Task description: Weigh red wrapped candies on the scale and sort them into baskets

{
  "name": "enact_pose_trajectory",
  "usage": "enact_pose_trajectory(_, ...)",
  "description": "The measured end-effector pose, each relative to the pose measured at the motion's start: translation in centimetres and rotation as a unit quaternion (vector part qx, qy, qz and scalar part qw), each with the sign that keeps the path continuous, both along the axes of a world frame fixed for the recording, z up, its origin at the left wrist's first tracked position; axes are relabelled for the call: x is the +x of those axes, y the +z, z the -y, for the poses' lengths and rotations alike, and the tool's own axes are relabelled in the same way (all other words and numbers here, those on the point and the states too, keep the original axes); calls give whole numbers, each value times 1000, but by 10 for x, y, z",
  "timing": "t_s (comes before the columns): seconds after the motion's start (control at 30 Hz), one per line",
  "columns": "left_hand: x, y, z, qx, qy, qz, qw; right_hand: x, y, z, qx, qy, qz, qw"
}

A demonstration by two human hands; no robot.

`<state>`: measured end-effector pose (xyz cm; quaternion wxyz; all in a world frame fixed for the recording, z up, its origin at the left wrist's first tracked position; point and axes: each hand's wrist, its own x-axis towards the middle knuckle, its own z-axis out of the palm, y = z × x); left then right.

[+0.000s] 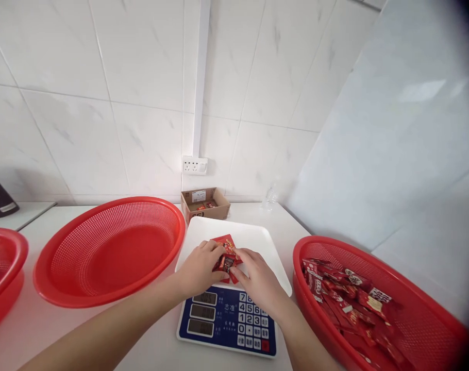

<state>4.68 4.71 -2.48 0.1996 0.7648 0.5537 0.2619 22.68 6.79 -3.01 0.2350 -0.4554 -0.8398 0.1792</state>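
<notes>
Several small red printed packets (227, 243) lie in a pile on the white tray (260, 238) of a digital scale. My left hand (202, 267) curls its fingers round the pile's left side. From the right, my right hand (253, 270) closes on the same packets, thumb and fingers bent against them. A dark brown patch shows on the packet between the two hands. Nearest me is the scale's blue panel (225, 335), with a keypad and three small displays; my right hand and wrist cover some of the upper right keys.
To the right stands a red plastic basket (327, 247) holding many red packets. A red perforated basket (136, 257) sits left of the scale, another (16, 237) at the far left. Behind the scale are a cardboard box (215, 211) with a few packets and a clear plastic bottle (270, 198).
</notes>
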Motion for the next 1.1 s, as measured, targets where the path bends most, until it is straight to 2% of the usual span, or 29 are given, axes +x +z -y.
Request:
enact_pose_trajectory(0.17,5,0,4,-27,18,114,993,0,-4,1,-10,3,-6,1000)
enact_pose_trajectory(0.3,0,4,8,-62,70,234,968,0,-3,4,-37,-22,0,999)
enact_pose_trajectory(0.43,-10,13,14,-103,111,390,908,-2,-5,5,-56,-46,18,997)
enact_pose_trajectory(0.53,-13,19,21,-133,112,486,856,-6,-9,3,-64,-48,5,997)
enact_pose_trajectory(0.6,-12,19,25,-146,111,525,831,-8,-12,2,-72,-48,-13,996)
enact_pose_trajectory(0.7,-9,15,30,-157,113,543,817,-8,-12,1,-87,-52,-46,994)
enact_pose_trajectory(0.8,-6,9,35,-162,120,530,823,-6,-7,3,-129,-56,-119,983)
enact_pose_trajectory(0.93,0,5,43,-177,119,513,831,-8,6,12,-240,20,-251,937)
enact_pose_trajectory(1.0,4,4,48,-208,91,516,826,-13,14,20,-235,40,-269,933)
enact_pose_trajectory(1.1,7,2,55,-239,51,521,818,-21,21,31,-212,83,-237,944)
